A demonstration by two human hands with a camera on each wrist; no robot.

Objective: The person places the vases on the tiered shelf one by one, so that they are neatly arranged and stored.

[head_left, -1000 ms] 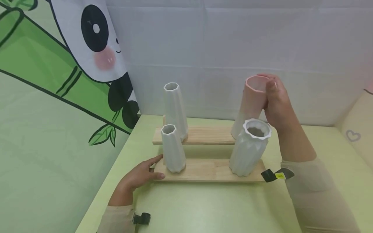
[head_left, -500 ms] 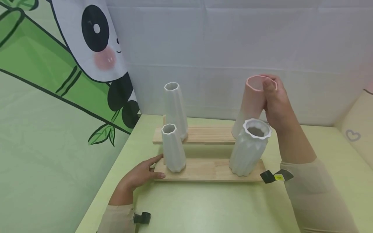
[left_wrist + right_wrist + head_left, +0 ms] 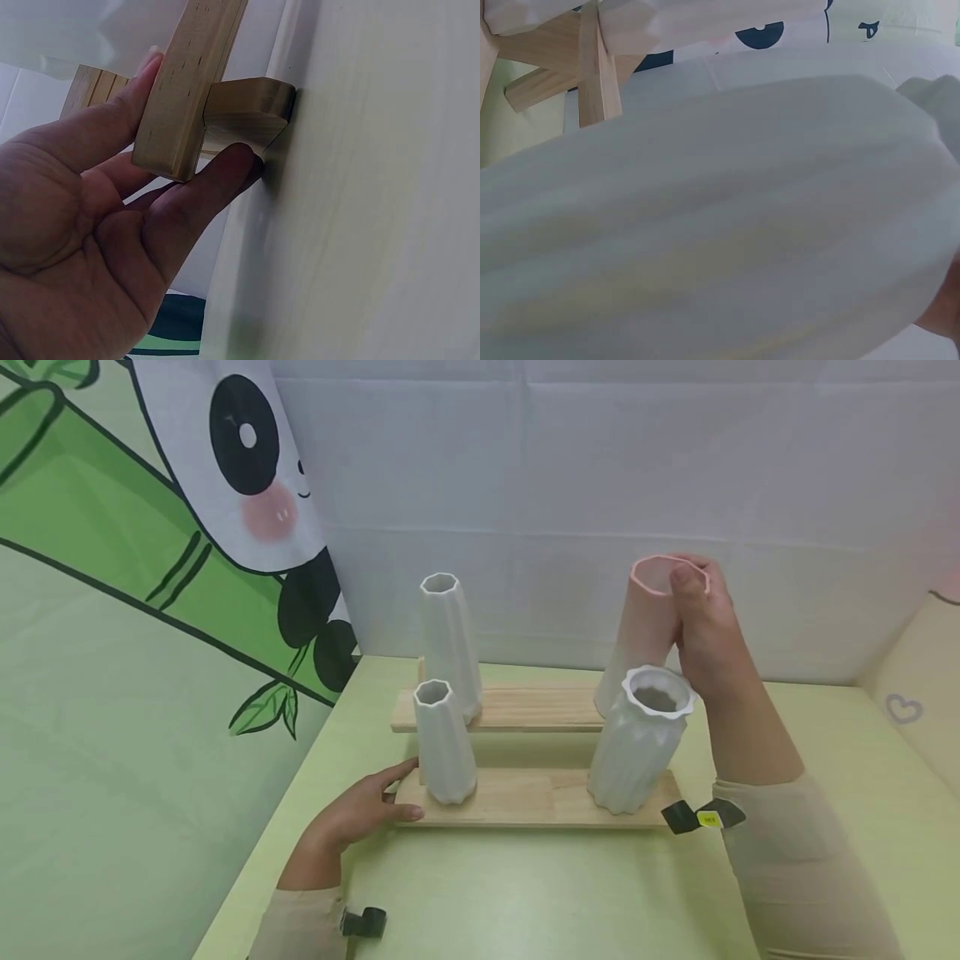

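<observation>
My left hand [image 3: 358,810] grips the left end of a two-tier wooden plant stand [image 3: 517,797]. In the left wrist view, thumb and fingers lie on opposite faces of its board [image 3: 191,82]. At the back right, my right hand [image 3: 708,631] holds a tall pink-and-white vase [image 3: 647,618] by its rim, the thumb over the edge. The vase's foot is at the upper board's right end, partly hidden by a white fluted vase [image 3: 637,743] on the lower board. That white vase's pale side [image 3: 727,210] appears to fill the right wrist view.
Two slim white vases stand at the stand's left, a taller one [image 3: 452,647] on the upper board and a shorter one [image 3: 446,747] on the lower. Behind the pale green table [image 3: 525,893] rises a white backdrop [image 3: 570,468]; a panda-print sheet [image 3: 150,693] borders the left.
My right hand and its thumb have shifted slightly left at the pink vase's rim. The left hand, the stand and the other vases look unmoved.
</observation>
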